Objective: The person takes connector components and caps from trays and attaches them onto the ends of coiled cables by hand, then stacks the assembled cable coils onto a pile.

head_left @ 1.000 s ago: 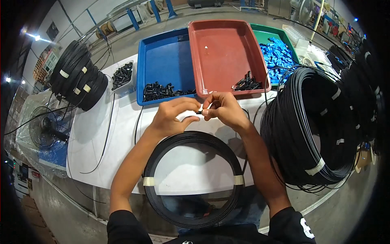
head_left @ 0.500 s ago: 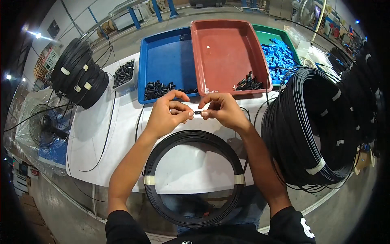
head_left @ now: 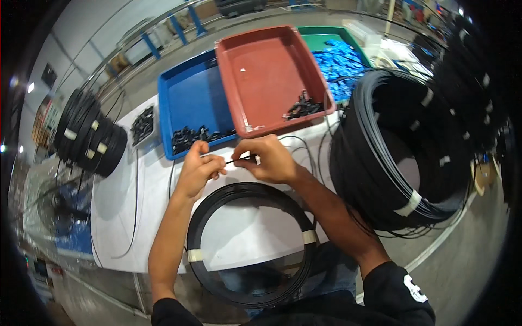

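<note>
Both the left hand (head_left: 200,169) and right hand (head_left: 270,159) pinched a thin black cable end (head_left: 237,160) above the taped black cable coil (head_left: 250,244), and any slack grip likely risked it springing free.

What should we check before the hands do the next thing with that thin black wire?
1. Both hands on the thin black wire: ok; the left hand and right hand pinch it between them.
2. Wire end in view: cannot tell; fingers cover it.
3. Coil lying flat on the white table: ok, though its near side hangs past the edge.
4. Tape bands on the coil: ok, two show.
5. Small black parts within reach: ok, some lie in the blue tray and the red tray.
</note>
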